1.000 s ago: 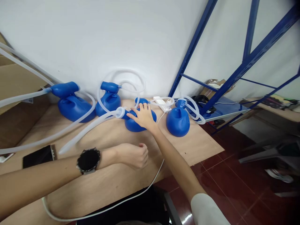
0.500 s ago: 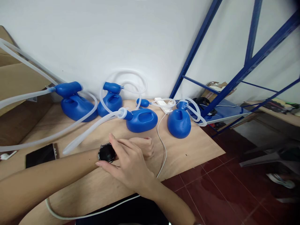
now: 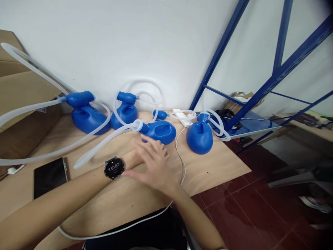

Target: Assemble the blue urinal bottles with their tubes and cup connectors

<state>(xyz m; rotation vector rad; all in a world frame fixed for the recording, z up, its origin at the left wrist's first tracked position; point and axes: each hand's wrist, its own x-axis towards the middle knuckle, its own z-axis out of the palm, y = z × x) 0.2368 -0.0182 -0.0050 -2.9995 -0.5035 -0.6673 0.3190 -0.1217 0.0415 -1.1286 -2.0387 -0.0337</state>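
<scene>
Here's the left forearm laid flat across the tabletop, wristwatch turned face up, probably so the lit dial can be read from above, and it reads 15:57. The right hand crosses over it just past the watch, blurred, its grip apart with fingers spread and nothing in it. That covers most of the left hand, so whether the left grip is curled or loose, I cannot tell. Just beyond the fingertips sits the nearest blue vessel, flat on its base with its opening up, near but not touched. A clear tube runs from its neck and trails left over the wood. Three more blue vessels line the wall: two on the left and one on the right, each with its own hose, likely parked back there to keep the front free. A dark phone lies screen up beside the left arm, well within reach. A white cable drops from a charger block at the back, passes close by the right hand and slips off the near edge. Blue racking stands to the right and a cardboard box to the left.
</scene>
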